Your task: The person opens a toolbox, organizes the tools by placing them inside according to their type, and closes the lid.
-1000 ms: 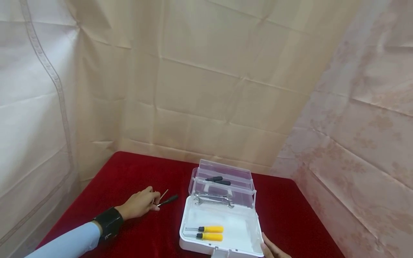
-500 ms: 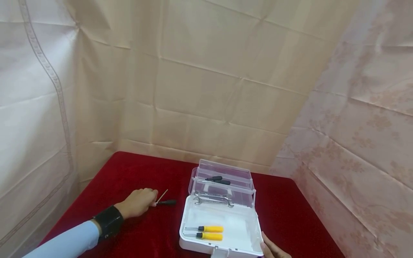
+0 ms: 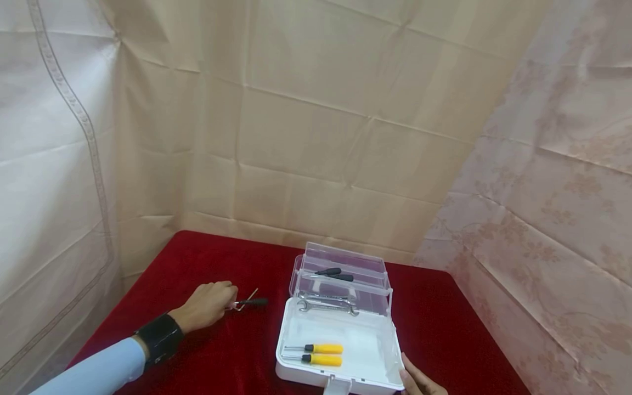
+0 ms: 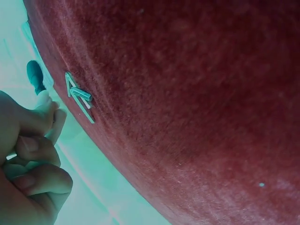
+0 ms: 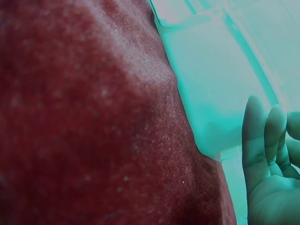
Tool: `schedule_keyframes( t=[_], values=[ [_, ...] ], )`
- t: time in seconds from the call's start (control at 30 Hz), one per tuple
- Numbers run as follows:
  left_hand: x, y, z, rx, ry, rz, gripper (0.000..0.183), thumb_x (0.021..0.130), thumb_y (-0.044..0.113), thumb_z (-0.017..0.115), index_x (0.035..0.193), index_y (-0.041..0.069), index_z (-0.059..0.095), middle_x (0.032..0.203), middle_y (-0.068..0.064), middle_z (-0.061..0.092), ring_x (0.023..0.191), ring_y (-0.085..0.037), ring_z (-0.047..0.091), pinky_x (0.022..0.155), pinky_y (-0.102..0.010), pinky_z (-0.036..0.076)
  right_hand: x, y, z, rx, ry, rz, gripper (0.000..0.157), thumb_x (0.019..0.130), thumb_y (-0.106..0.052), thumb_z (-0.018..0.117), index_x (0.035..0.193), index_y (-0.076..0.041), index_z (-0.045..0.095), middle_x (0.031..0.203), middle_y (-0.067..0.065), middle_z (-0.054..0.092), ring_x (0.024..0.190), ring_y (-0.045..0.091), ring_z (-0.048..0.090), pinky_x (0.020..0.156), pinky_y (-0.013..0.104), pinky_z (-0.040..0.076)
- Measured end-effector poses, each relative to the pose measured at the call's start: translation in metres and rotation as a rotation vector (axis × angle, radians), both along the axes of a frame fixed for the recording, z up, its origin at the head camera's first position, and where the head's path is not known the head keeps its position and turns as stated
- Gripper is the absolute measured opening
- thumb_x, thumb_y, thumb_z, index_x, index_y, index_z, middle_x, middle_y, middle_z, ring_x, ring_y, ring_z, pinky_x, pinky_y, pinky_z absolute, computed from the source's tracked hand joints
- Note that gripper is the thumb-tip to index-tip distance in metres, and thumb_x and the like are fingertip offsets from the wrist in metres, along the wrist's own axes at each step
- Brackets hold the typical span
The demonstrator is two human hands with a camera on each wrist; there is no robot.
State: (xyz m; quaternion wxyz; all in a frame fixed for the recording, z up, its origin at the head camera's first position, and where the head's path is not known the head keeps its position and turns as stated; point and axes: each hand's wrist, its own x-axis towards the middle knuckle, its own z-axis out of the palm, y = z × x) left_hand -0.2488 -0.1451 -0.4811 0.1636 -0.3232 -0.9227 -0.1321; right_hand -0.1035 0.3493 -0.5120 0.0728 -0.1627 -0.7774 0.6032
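Note:
My left hand (image 3: 206,305) pinches a black-handled screwdriver (image 3: 257,302) near its shaft, left of the toolbox. In the left wrist view, its dark handle (image 4: 34,75) sticks out past the fingertips, while the other fingers curl in. Several bent hex keys (image 4: 78,96) lie on the red cloth close by. At the front right corner of the open white toolbox (image 3: 365,343), my right hand (image 3: 422,379) holds the rim; its fingers (image 5: 253,126) lie along the outer wall. Two yellow-handled screwdrivers (image 3: 323,355) rest inside the box.
Behind the box, its clear fold-out trays (image 3: 367,267) stand raised. They carry two black-handled screwdrivers (image 3: 340,277) and open-ended wrenches (image 3: 328,308). A front latch (image 3: 338,385) hangs down. Red cloth (image 3: 197,258) covers the table, and curtains (image 3: 306,137) surround it.
My left hand has drawn back slightly to the left, and the black-handled screwdriver has turned and shifted with it, uncovering more of the hex keys. The right hand stays at the toolbox corner.

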Motion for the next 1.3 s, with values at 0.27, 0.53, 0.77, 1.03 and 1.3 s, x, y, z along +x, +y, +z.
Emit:
schedule_keyframes(
  t=[0.27, 0.53, 0.77, 1.03, 1.3],
  values=[
    [0.000, 0.001, 0.002, 0.044, 0.014, 0.036, 0.026, 0.079, -0.005, 0.080, 0.080, 0.014, 0.062, 0.075, 0.009, 0.052, 0.062, -0.001, 0.046, 0.051, -0.021, 0.041, 0.001, 0.000, 0.004, 0.021, -0.041, -0.004, 0.069, 0.091, -0.038, 0.076, 0.143, 0.001, 0.053, 0.106, 0.017, 0.074, 0.070, 0.017, 0.064, 0.056, 0.029, 0.053],
    [0.000, 0.004, 0.007, 0.109, -0.005, 0.074, 0.018, 0.088, 0.003, 0.078, 0.083, 0.014, 0.064, 0.074, 0.010, 0.050, 0.061, 0.000, 0.042, 0.052, -0.020, 0.040, 0.002, -0.001, 0.001, -0.069, -0.003, 0.001, 0.076, 0.087, -0.042, 0.078, 0.143, 0.003, 0.053, 0.113, 0.023, 0.072, 0.076, 0.021, 0.069, 0.060, 0.034, 0.057],
    [-0.003, 0.008, 0.012, 0.143, 0.006, 0.103, 0.016, 0.088, 0.006, 0.080, 0.085, 0.013, 0.066, 0.075, 0.010, 0.049, 0.060, -0.001, 0.040, 0.051, -0.019, 0.039, 0.001, 0.001, 0.002, -0.048, -0.017, -0.003, 0.073, 0.089, -0.040, 0.077, 0.143, 0.002, 0.052, 0.114, 0.022, 0.072, 0.076, 0.020, 0.069, 0.061, 0.033, 0.057],
    [-0.007, 0.012, 0.011, 0.155, 0.016, 0.103, 0.013, 0.090, 0.005, 0.077, 0.087, 0.012, 0.066, 0.077, 0.009, 0.050, 0.059, -0.002, 0.039, 0.051, -0.020, 0.038, 0.001, 0.002, 0.000, -0.056, -0.019, -0.003, 0.091, 0.078, -0.055, 0.082, 0.143, 0.003, 0.053, 0.113, 0.023, 0.072, 0.077, 0.023, 0.070, 0.061, 0.035, 0.058],
    [-0.006, 0.014, 0.018, 0.156, 0.031, 0.095, 0.012, 0.090, 0.005, 0.076, 0.088, 0.011, 0.066, 0.077, 0.007, 0.051, 0.059, -0.003, 0.039, 0.050, -0.020, 0.038, 0.001, 0.001, -0.002, -0.072, 0.013, 0.020, 0.088, 0.082, -0.052, 0.080, 0.143, 0.006, 0.052, 0.113, 0.026, 0.071, 0.080, 0.026, 0.072, 0.064, 0.038, 0.059]
  ],
)
